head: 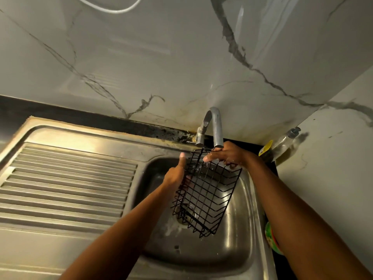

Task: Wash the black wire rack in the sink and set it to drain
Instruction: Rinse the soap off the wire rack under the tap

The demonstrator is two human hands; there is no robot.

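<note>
The black wire rack (207,196) hangs tilted over the steel sink basin (240,235), its upper end under the curved tap (216,126). My left hand (175,174) holds the rack's left side, thumb raised and fingers behind the wires. At the top edge my right hand (228,155) grips the rack, just below the spout. A thin stream of water runs onto the wires near my right hand. Foam lies around the drain (181,219) below the rack.
A ribbed steel draining board (66,186) lies left of the basin. A clear bottle (286,141) and a yellow-lidded item (266,149) stand at the back right corner. A green object (271,238) sits at the basin's right rim. A marble wall rises behind.
</note>
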